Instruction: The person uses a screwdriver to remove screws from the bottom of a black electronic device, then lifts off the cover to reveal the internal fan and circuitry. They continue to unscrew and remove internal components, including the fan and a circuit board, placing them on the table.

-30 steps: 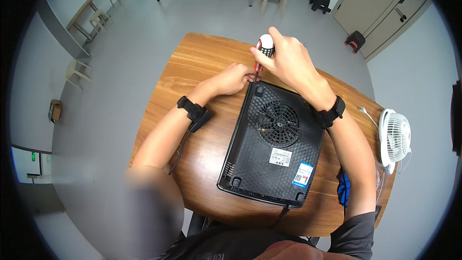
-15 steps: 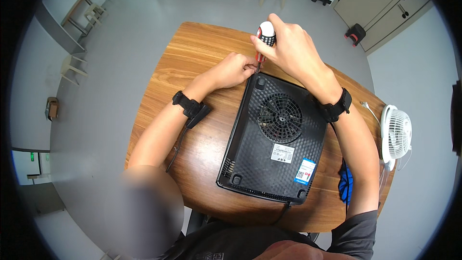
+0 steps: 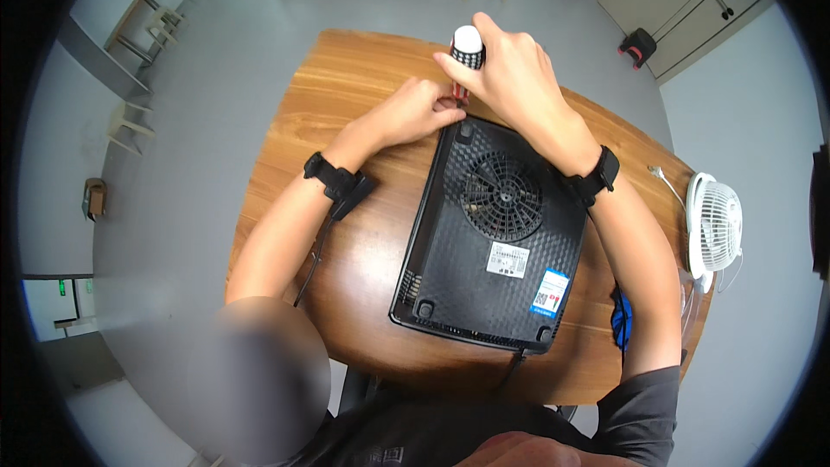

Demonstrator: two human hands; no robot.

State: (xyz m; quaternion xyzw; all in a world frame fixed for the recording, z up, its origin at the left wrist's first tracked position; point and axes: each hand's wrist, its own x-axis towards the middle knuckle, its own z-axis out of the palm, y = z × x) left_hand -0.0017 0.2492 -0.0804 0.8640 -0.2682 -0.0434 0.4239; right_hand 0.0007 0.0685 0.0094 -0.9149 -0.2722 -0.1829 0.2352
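Note:
A black induction cooker lies bottom up on the wooden table, its round fan grille, labels and rubber feet showing. My right hand is wrapped round a screwdriver with a white-capped, red and black handle. The screwdriver stands nearly upright over the cooker's far left corner; its tip is hidden by my fingers. Beside it, my left hand is closed, with fingertips pinched together at that same corner, close to the shaft. What they hold, if anything, cannot be made out.
On the table's right side stands a white fan with a plug nearby. A blue cloth-like item lies partly under my right forearm. Black bands sit on both wrists, a cable running from the left. Stools stand on the floor beyond.
The view has shifted slightly, so the table and cooker sit a little higher. The screwdriver handle has turned and leans somewhat differently in my right hand. My left hand stays at the corner.

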